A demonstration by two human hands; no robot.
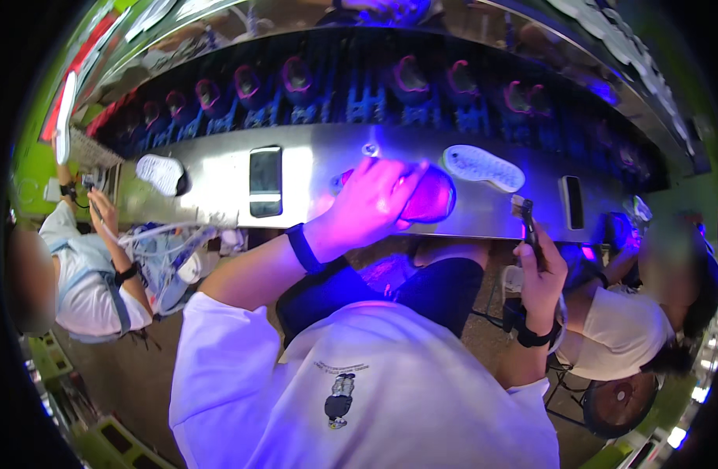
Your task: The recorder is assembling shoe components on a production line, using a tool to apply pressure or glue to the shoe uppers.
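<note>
My left hand (363,205) is wrapped over a shoe upper (432,197), its rounded toe pointing right, held above the near edge of the metal bench (312,148). Pinkish-purple light falls on both, and the fingers hide much of the upper. Off to the right, my right hand (545,273) grips a small brush (523,209) by its dark handle, bristles up and apart from the shoe. A thin pale tube runs down beside that wrist. Just past the upper, a white shoe sole (482,167) lies on the bench.
Another white sole (160,173) rests at the left, near a phone (266,181). A second phone (571,202) lies to the right. Beyond the bench, several shoe uppers (296,76) stand on a dark rack. Co-workers sit at the left (93,281) and right (625,324).
</note>
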